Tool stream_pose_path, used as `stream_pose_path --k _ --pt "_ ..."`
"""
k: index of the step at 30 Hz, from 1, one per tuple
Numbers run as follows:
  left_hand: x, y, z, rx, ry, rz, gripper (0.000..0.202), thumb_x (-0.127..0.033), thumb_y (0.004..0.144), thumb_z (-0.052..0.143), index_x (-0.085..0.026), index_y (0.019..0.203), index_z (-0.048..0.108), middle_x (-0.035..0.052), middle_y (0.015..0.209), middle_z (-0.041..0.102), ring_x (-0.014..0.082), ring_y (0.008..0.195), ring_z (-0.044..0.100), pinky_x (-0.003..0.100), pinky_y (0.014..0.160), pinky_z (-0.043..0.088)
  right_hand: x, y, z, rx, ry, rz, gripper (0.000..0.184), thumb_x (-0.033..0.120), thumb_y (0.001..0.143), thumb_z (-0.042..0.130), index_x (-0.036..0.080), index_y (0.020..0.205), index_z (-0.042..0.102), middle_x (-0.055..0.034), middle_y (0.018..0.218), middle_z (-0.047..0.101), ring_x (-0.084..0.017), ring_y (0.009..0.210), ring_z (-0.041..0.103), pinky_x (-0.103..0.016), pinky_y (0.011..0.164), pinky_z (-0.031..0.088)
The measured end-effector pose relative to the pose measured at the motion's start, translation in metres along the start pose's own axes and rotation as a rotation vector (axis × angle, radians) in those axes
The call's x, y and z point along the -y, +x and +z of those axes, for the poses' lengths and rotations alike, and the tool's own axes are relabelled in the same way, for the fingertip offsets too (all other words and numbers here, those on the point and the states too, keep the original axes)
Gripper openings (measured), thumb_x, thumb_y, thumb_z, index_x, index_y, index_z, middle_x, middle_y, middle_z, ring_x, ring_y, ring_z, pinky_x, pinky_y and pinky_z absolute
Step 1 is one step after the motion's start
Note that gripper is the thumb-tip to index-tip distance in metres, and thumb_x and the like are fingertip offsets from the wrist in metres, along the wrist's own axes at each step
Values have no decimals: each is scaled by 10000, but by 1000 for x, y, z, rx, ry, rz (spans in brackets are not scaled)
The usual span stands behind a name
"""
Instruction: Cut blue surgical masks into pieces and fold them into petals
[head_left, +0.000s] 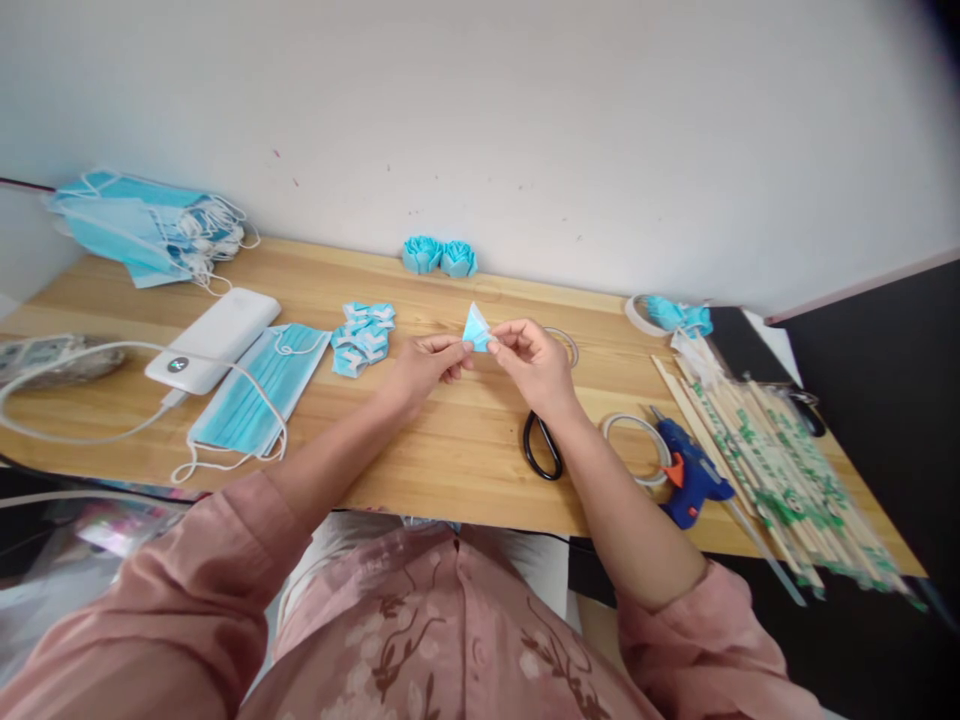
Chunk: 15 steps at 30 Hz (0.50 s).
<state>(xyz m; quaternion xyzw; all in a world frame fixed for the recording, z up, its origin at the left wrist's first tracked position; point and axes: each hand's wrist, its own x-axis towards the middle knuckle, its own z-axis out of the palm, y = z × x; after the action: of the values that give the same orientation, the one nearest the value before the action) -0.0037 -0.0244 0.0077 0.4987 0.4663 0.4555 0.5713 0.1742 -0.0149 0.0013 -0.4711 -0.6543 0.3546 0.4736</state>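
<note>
Over the middle of the wooden table point(450, 460), my left hand point(424, 365) and my right hand point(532, 360) both pinch a small folded piece of blue mask fabric point(475, 327). The piece is triangular and points upward. To the left of my left hand lies a little pile of similar folded blue pieces point(363, 337). Black scissors point(542, 445) lie on the table under my right wrist. Two finished blue fabric rosettes point(439, 257) sit at the back by the wall.
A blue face mask point(251, 393) lies flat at left beside a white power bank point(214, 338) with a cable. More masks point(150, 225) are stacked at the far left. A blue glue gun point(690, 475), tape rolls point(637, 440) and several wrapped chopsticks point(772, 465) lie at right.
</note>
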Motion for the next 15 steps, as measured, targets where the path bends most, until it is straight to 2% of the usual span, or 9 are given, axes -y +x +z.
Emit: stream_pose_path --k 5,9,15 --pt "0 -1 1 -26 23 13 319 -456 743 712 -168 623 645 22 662 635 98 586 477 248 587 404 2 0 0 27 45 36 257 361 817 670 241 1034 602 26 784 638 -136 717 599 -290 710 471" --pt "0 -2 2 -20 35 24 295 -429 743 703 -166 618 653 14 644 631 94 580 472 243 590 404 6 0 1 40 83 22 341 352 791 702 250 1088 569 10 874 675 -154 810 636 -306 768 490" --pt "-1 -4 3 9 92 14 313 -450 748 689 -167 618 658 18 646 632 102 592 477 246 595 395 3 0 2 17 73 34 283 344 811 673 255 1063 581 37 753 651 -137 691 605 -295 693 476"
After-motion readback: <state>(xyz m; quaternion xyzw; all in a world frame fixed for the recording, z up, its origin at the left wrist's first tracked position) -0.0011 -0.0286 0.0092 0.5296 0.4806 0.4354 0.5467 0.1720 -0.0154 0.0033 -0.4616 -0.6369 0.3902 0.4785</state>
